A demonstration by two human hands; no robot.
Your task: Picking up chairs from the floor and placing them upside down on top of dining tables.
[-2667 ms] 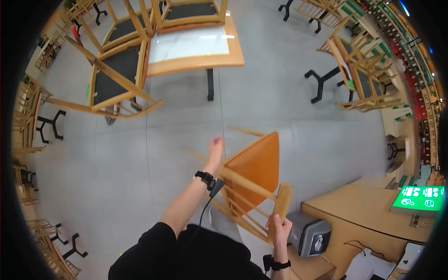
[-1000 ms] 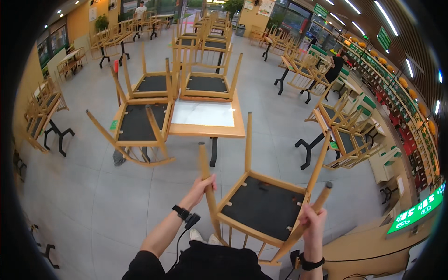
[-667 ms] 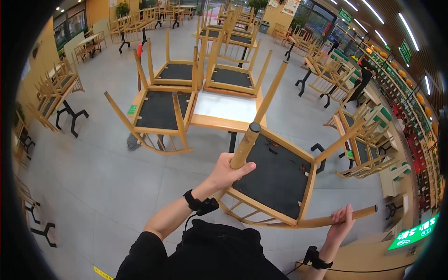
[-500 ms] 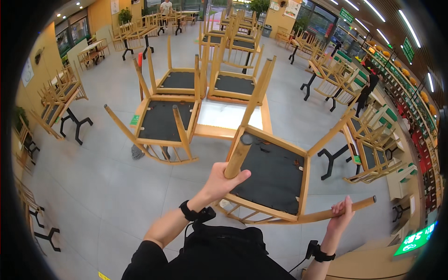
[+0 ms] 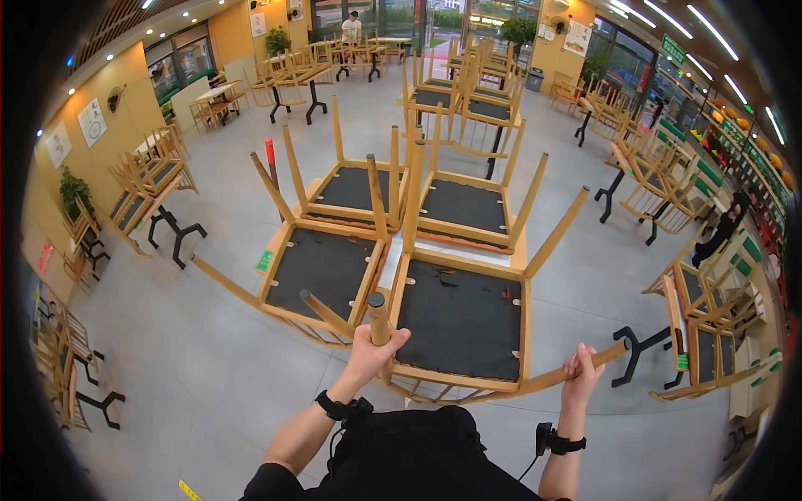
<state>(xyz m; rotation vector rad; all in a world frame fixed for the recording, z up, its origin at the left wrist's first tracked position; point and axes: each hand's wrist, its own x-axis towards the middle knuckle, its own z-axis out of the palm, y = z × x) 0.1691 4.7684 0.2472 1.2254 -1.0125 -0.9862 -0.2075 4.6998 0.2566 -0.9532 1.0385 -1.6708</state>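
An upturned wooden chair [image 5: 458, 321] with a dark seat underside lies at the near right corner of a table [image 5: 520, 250], legs pointing up. My left hand [image 5: 373, 354] is wrapped round its near left leg. Its near right leg is gripped in my right hand [image 5: 584, 365]. Directly left rests a second upturned chair [image 5: 322, 271], its near right leg close to my left hand. Two more upturned chairs, one far left [image 5: 355, 188] and one far right [image 5: 464, 206], occupy the table's far side. Little of the white tabletop shows between them.
More tables with upturned chairs stand behind [image 5: 468, 104], at the left [image 5: 154, 188] and at the right [image 5: 706, 309]. A red-topped pole [image 5: 270, 152] rises beside the table's left edge. One person [image 5: 352, 32] stands far back; another in black [image 5: 723, 227] is at the right.
The chair in my hands has moved forward and left over the table, beside the left chair. It covers tabletop that showed before. Both hands keep their hold on its legs.
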